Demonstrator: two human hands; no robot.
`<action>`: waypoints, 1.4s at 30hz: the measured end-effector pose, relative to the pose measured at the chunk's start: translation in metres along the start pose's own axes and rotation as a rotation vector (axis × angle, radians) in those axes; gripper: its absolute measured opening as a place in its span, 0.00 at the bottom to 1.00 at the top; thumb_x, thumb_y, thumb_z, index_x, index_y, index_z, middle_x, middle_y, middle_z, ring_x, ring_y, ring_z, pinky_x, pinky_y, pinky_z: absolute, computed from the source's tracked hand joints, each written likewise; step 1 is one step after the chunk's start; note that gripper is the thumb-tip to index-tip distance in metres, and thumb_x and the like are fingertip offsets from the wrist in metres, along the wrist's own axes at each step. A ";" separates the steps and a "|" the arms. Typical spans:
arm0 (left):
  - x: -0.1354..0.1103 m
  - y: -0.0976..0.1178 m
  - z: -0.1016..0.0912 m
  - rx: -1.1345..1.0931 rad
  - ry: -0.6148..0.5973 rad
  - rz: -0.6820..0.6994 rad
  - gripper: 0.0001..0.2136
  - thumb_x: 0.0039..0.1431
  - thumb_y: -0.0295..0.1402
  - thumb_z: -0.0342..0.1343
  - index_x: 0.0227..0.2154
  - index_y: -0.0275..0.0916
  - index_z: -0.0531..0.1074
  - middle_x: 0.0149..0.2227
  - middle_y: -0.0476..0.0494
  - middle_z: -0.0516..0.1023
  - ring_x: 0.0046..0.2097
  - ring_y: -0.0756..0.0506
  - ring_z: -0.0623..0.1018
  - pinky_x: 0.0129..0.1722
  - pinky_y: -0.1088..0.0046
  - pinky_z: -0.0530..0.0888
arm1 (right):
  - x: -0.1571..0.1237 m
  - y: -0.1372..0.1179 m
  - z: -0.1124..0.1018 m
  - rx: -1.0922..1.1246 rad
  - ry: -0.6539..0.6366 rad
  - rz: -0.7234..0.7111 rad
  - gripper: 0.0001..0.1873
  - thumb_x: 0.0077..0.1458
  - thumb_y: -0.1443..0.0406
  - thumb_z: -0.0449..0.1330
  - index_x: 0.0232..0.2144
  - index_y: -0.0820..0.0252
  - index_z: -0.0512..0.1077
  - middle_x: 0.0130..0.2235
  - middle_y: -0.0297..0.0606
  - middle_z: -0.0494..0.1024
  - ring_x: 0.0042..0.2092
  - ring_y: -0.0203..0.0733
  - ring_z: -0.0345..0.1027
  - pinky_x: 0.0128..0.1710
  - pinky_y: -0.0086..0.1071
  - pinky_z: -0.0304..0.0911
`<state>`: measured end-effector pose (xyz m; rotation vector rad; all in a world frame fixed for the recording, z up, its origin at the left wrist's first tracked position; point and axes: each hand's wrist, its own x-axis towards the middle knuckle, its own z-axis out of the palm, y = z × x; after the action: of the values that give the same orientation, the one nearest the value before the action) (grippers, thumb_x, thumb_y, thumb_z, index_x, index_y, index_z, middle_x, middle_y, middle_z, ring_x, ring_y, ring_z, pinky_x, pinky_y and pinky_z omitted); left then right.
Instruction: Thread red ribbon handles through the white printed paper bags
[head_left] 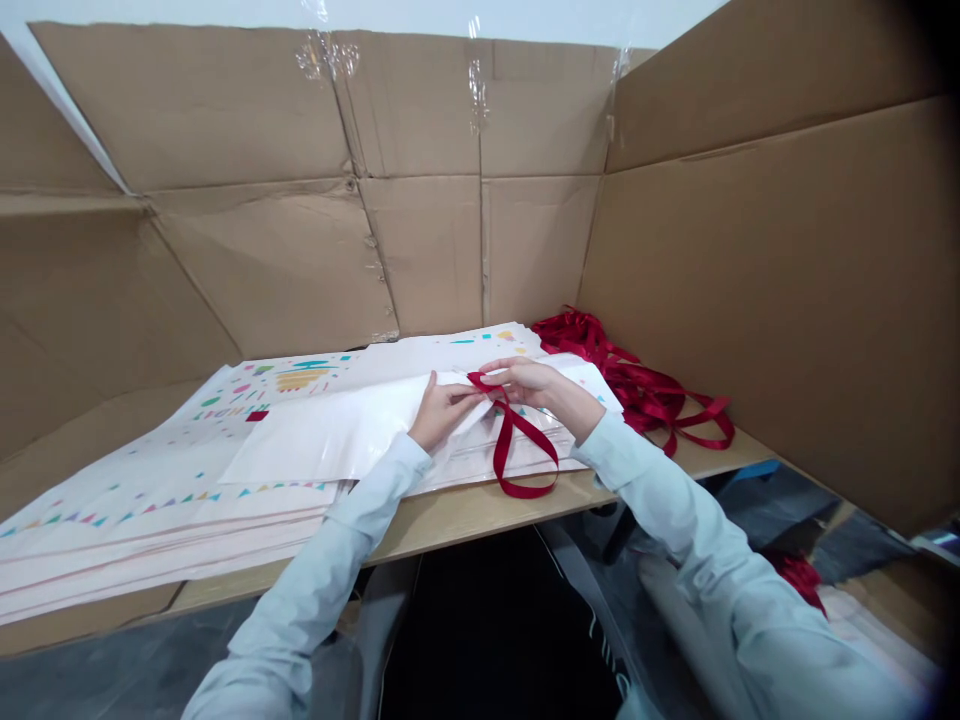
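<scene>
Ribbon, one, in right fingers; left fingers pinching one white sheet

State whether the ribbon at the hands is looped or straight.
Looped: below the right hand, the red ribbon curves round and back on itself, with the white stack showing through the middle.

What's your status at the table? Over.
Right hand pinching red ribbon, loop dangling. Left hand on white sheet. Nothing visibly blocking; ribbon pile sits to the right.
</scene>
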<state>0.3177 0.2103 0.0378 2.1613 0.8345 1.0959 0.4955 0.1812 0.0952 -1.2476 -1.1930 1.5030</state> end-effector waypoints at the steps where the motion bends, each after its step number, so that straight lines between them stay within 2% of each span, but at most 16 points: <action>1: 0.000 0.000 0.001 -0.008 0.007 -0.008 0.10 0.55 0.40 0.59 0.34 0.41 0.80 0.39 0.45 0.81 0.43 0.41 0.79 0.63 0.51 0.29 | 0.000 0.000 0.000 0.022 0.014 0.007 0.13 0.47 0.72 0.66 0.38 0.63 0.72 0.29 0.37 0.76 0.28 0.33 0.70 0.25 0.23 0.64; 5: -0.001 0.003 0.000 -0.019 0.011 -0.019 0.09 0.52 0.40 0.61 0.34 0.42 0.80 0.41 0.43 0.81 0.46 0.39 0.78 0.63 0.50 0.29 | 0.000 0.003 -0.002 0.056 0.035 0.002 0.12 0.49 0.72 0.65 0.38 0.63 0.72 0.30 0.39 0.77 0.28 0.33 0.71 0.22 0.22 0.61; 8: 0.000 0.006 -0.002 -0.016 0.015 -0.031 0.09 0.52 0.40 0.62 0.32 0.43 0.80 0.41 0.44 0.81 0.47 0.38 0.78 0.64 0.50 0.30 | 0.000 0.004 -0.005 0.052 0.025 -0.026 0.14 0.49 0.74 0.63 0.40 0.62 0.71 0.32 0.38 0.77 0.28 0.32 0.71 0.25 0.23 0.63; 13: 0.001 0.008 -0.001 -0.023 0.009 -0.039 0.09 0.52 0.41 0.61 0.30 0.44 0.81 0.37 0.46 0.81 0.43 0.38 0.79 0.63 0.48 0.31 | -0.003 0.001 -0.007 -0.028 -0.019 -0.071 0.19 0.46 0.72 0.65 0.43 0.60 0.69 0.33 0.36 0.76 0.28 0.33 0.70 0.24 0.24 0.62; 19: 0.005 0.002 -0.001 -0.012 0.008 -0.051 0.10 0.55 0.40 0.57 0.31 0.42 0.80 0.36 0.44 0.81 0.42 0.38 0.79 0.64 0.50 0.32 | -0.008 0.000 -0.008 -0.200 -0.106 -0.082 0.20 0.46 0.69 0.64 0.43 0.58 0.68 0.26 0.29 0.71 0.21 0.26 0.57 0.19 0.22 0.51; 23: 0.011 -0.004 -0.003 0.049 0.001 -0.080 0.10 0.54 0.39 0.57 0.30 0.41 0.80 0.38 0.44 0.81 0.43 0.36 0.79 0.64 0.49 0.37 | -0.007 0.002 -0.008 -0.262 -0.166 -0.061 0.24 0.43 0.67 0.65 0.45 0.56 0.68 0.30 0.31 0.74 0.24 0.29 0.62 0.21 0.23 0.52; 28: 0.004 -0.003 -0.001 0.062 0.013 -0.047 0.11 0.55 0.42 0.56 0.29 0.43 0.80 0.36 0.46 0.82 0.41 0.40 0.80 0.64 0.51 0.32 | -0.009 0.001 -0.015 -0.274 -0.079 -0.074 0.23 0.43 0.67 0.65 0.44 0.58 0.67 0.27 0.32 0.73 0.21 0.28 0.59 0.19 0.24 0.48; 32: -0.003 0.000 -0.002 0.049 -0.022 -0.016 0.09 0.56 0.42 0.57 0.32 0.45 0.80 0.40 0.47 0.81 0.45 0.41 0.78 0.63 0.50 0.31 | -0.019 0.002 -0.031 -0.378 0.042 -0.102 0.22 0.43 0.67 0.66 0.42 0.57 0.66 0.24 0.30 0.72 0.22 0.31 0.62 0.19 0.25 0.47; 35: -0.004 0.001 -0.004 0.052 -0.038 -0.012 0.09 0.56 0.41 0.58 0.34 0.44 0.79 0.41 0.46 0.81 0.48 0.40 0.78 0.63 0.49 0.30 | -0.029 0.001 -0.039 -0.483 0.086 -0.097 0.23 0.42 0.68 0.66 0.42 0.57 0.64 0.23 0.31 0.73 0.22 0.34 0.65 0.19 0.25 0.46; 42: -0.003 -0.003 -0.003 0.047 -0.043 0.003 0.09 0.55 0.41 0.58 0.33 0.44 0.79 0.41 0.44 0.81 0.49 0.39 0.77 0.63 0.48 0.30 | -0.031 0.001 -0.034 -0.555 0.132 -0.058 0.22 0.44 0.70 0.66 0.43 0.58 0.64 0.23 0.34 0.75 0.22 0.34 0.65 0.18 0.25 0.49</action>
<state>0.3130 0.2104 0.0361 2.2172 0.8461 1.0374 0.5339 0.1561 0.0988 -1.6241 -1.6021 1.0552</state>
